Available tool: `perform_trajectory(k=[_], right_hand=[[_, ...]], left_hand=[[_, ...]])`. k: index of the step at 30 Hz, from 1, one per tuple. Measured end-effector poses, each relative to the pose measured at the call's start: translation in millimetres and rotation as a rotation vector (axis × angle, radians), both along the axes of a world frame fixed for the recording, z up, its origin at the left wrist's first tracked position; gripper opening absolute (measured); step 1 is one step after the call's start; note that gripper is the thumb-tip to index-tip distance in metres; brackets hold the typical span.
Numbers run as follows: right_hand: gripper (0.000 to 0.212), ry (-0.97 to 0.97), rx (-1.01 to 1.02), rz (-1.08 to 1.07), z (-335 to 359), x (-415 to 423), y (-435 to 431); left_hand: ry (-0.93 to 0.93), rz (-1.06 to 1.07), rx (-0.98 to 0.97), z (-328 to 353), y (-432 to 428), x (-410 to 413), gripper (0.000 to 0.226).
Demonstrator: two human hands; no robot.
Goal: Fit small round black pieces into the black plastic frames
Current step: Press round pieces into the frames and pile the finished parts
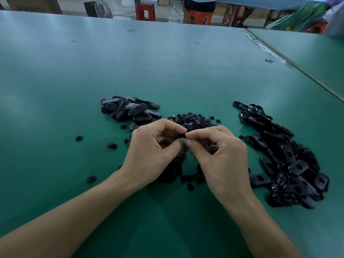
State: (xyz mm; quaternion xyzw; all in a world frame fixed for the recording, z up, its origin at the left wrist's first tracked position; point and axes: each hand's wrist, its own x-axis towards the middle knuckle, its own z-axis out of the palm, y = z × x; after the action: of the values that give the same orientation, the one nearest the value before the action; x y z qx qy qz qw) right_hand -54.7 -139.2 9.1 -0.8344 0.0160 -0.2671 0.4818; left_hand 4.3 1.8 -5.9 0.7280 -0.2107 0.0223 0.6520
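Left of the worktop's [167, 62] middle lay a pile of black frames [130, 110]. Nearer you, your left hand [154, 146] pinched a small black part [181, 135], perhaps a round piece, mostly hidden, with the heap of round pieces [193, 120] just behind. Your right hand [219, 151] pinched the same part, and more frames [284, 164] stretched toward the right edge.

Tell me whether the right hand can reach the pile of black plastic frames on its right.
Probably yes: the pile of black plastic frames lies beside the right hand with mostly bare green table between. Its fingers pinch a small black part, though.
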Motion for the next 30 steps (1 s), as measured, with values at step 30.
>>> perform_trajectory(k=[30], right_hand=[[0.025,0.08,0.092,0.082,-5.1,1.1,-3.3]], left_hand=[[-0.009,-0.038,0.034,-0.4,0.7,1.1,0.023]])
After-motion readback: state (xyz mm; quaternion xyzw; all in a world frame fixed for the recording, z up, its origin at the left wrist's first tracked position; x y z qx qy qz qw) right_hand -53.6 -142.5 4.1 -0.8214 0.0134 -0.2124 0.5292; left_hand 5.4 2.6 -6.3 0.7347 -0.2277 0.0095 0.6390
